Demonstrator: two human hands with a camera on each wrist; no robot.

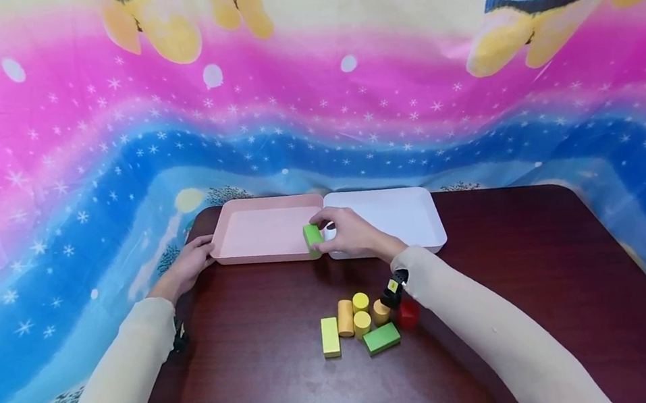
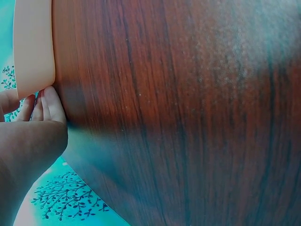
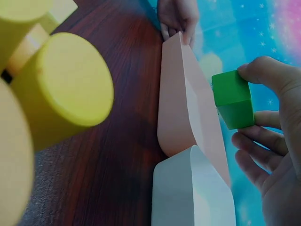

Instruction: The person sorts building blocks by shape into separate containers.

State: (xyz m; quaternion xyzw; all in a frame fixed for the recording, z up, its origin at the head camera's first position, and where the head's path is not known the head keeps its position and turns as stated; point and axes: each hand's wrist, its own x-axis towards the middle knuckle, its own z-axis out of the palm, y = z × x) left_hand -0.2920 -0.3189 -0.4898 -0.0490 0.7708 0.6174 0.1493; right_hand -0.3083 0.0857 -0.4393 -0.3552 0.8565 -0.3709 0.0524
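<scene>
My right hand [image 1: 353,230] pinches a green block [image 1: 313,238] between thumb and fingers. In the right wrist view the green block [image 3: 233,100] is held up over the trays' rims, the lower fingers loosely bent beneath it. From the head, it overlaps the right end of the pink tray [image 1: 266,233], close to the white tray [image 1: 411,217]. My left hand [image 1: 189,267] holds the pink tray's left end. In the left wrist view, fingertips [image 2: 53,101] meet the corner of the pink tray [image 2: 35,47].
Nearer me on the dark wooden table [image 1: 248,375] lie a yellow-green block [image 1: 330,338], another green block [image 1: 381,338], an orange cylinder [image 1: 345,318], several more yellow and orange cylinders and a red block [image 1: 408,313]. Behind the trays hangs a patterned cloth [image 1: 313,128].
</scene>
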